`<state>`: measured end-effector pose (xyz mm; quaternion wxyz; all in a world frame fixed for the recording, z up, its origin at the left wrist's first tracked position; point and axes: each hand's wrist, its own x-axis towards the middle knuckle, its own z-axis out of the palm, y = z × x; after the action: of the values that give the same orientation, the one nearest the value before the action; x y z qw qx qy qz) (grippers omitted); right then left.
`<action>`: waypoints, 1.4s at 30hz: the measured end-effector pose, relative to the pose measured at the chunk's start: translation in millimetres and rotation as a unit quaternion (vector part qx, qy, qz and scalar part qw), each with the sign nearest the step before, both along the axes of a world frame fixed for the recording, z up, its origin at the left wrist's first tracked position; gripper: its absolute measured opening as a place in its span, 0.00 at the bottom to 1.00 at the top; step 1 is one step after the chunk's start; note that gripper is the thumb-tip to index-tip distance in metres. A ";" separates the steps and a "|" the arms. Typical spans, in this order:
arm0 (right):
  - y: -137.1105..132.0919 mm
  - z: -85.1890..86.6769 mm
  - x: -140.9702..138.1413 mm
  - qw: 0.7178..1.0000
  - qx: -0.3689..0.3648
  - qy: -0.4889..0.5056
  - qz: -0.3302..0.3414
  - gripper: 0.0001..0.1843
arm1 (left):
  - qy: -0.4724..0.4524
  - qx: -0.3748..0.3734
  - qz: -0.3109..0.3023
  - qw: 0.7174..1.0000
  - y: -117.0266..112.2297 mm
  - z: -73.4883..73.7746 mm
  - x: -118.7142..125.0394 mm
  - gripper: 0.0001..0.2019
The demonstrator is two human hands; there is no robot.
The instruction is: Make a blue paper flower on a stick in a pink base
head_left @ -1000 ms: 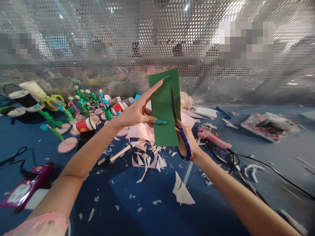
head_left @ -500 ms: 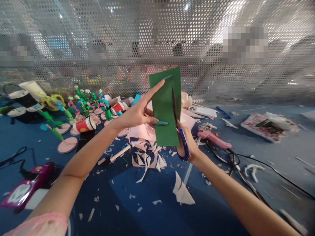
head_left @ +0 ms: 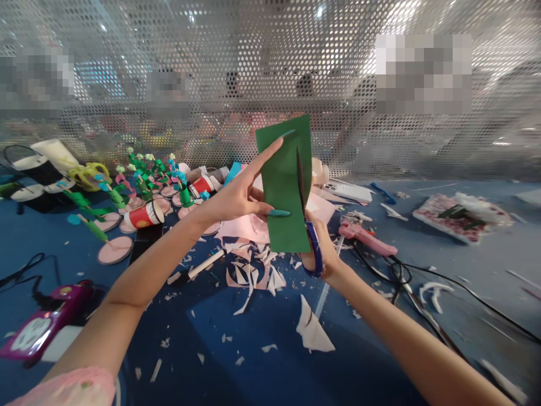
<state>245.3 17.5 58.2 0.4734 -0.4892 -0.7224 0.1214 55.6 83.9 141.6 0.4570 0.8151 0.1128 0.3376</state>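
Observation:
A sheet of green paper (head_left: 281, 180) is held upright above the table, pinched at its left side by my left hand (head_left: 236, 194). One finger lies across the front of the sheet, and the thumb presses lower down. Closed round the blue handles of a pair of scissors (head_left: 313, 248) is my right hand (head_left: 328, 251), at the paper's lower right. A dark blade points upward across the front of the sheet near its right side. The other blade is hidden behind the paper.
White and pink paper scraps (head_left: 249, 270) litter the blue table. To the right lie a pink glue gun (head_left: 367, 237) with cables and a plastic-wrapped packet (head_left: 452, 217). Left stand paper flowers on round bases (head_left: 115, 250), a red cup (head_left: 145, 214) and a purple device (head_left: 46, 318). Behind rises a perforated metal screen (head_left: 270, 56).
Both hands stay nearly in place. The scissors have shifted very slightly against the green paper, and the handles appear a little closer together.

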 end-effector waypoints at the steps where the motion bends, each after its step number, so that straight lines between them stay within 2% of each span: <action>1: 0.1 -0.4 0.2 1.000 -0.004 0.007 0.003 0.27 | 0.003 0.000 -0.002 1.000 -0.5 0.4 0.1 0.48; 5: -0.7 1.5 -0.9 0.999 -0.012 0.034 0.011 0.26 | 0.017 0.011 -0.004 1.000 -1.9 1.7 0.4 0.48; 13: -3.4 7.3 -5.9 0.998 -0.001 0.060 0.034 0.16 | 0.023 0.045 -0.012 0.999 -1.9 0.0 1.0 0.47; 18: -5.1 8.3 -7.2 0.997 -0.004 0.069 0.023 0.14 | 0.018 0.028 -0.010 0.999 -1.8 -0.8 1.7 0.47; 29: -4.7 2.1 -7.0 0.995 -0.038 0.090 0.028 0.15 | 0.014 0.012 -0.008 1.000 -2.5 -0.7 2.3 0.48; 34: -6.1 1.8 -6.6 0.995 -0.040 0.090 0.031 0.16 | 0.016 0.057 0.024 0.998 -0.4 -2.4 1.8 0.48; 37: -7.0 3.0 -6.6 0.996 -0.038 0.079 0.017 0.16 | 0.019 0.045 0.014 0.999 1.2 -2.1 0.4 0.48; 40: -7.6 3.9 -8.0 0.994 -0.056 0.091 0.032 0.16 | 0.019 0.017 0.015 1.000 3.9 -0.6 -2.0 0.43; 42: -7.9 4.5 -10.0 0.992 -0.064 0.096 0.044 0.16 | 0.002 0.012 0.043 0.999 6.2 0.3 -3.8 0.38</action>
<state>235.3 9.6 62.7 0.5029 -0.4724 -0.6849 0.2341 51.8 90.1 141.8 0.4319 0.8158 0.1449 0.3564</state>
